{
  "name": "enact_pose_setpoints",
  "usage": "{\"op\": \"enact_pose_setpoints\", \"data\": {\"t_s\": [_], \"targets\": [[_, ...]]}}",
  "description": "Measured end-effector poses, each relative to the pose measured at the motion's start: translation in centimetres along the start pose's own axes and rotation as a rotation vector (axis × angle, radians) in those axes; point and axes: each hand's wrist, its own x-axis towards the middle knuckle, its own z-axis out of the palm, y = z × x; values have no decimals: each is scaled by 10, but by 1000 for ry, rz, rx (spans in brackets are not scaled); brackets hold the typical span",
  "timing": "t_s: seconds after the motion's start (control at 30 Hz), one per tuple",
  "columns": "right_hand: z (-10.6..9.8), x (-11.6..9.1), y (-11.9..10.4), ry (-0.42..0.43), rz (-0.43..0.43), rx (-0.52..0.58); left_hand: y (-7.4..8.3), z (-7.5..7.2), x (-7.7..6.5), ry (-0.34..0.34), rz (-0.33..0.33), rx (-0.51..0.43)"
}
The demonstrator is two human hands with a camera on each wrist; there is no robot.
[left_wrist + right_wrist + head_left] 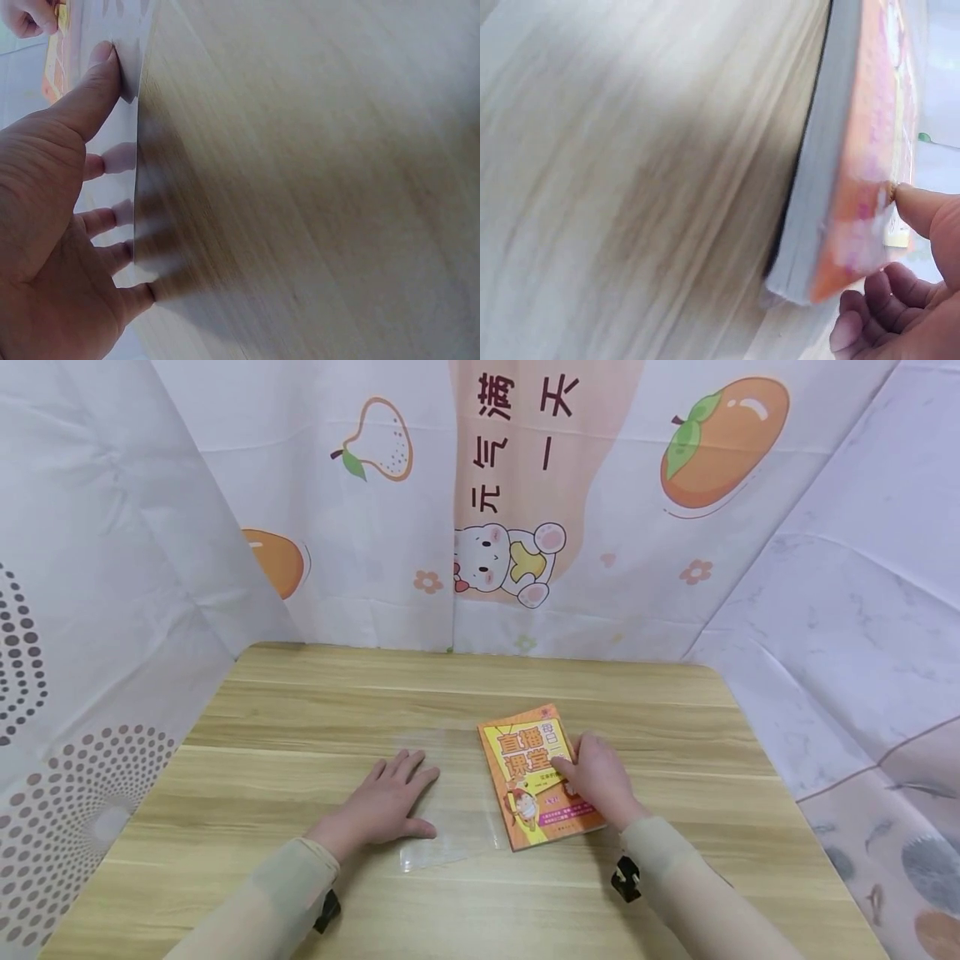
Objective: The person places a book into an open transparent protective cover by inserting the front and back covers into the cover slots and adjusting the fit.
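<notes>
An orange and yellow paperback book (pixel 517 814) lies slightly turned on the table, front cover up. To its left spreads a clear plastic book cover (pixel 465 802); whether it also wraps the book is hard to tell. My left hand (pixel 386 806) rests on this plastic, fingers spread, its fingertips near the sheet's edge in the left wrist view. My right hand (pixel 603 781) grips the book's right edge. The right wrist view has the thumb on the front face of the book (pixel 847 187) and the other fingers curled at its side, partly hidden.
The wood-grain table (pixel 315 693) extends around both hands. A printed curtain (pixel 375 527) hangs behind its back edge, with more cloth at the left and right sides. Dark devices (pixel 626 878) are strapped under the wrists.
</notes>
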Motion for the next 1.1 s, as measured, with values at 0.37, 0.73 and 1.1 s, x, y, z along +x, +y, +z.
{"op": "enact_pose_setpoints", "data": {"t_s": [0.37, 0.73, 1.1], "targets": [[-12, -5, -11, 56, -25, 162, 1, 1, 1, -10, -8, 1], [-25, -6, -25, 98, -72, 143, 0, 1, 0, -10, 2, -19], [-36, -12, -42, 31, -30, 286, 0, -1, -2, -15, 16, -49]]}}
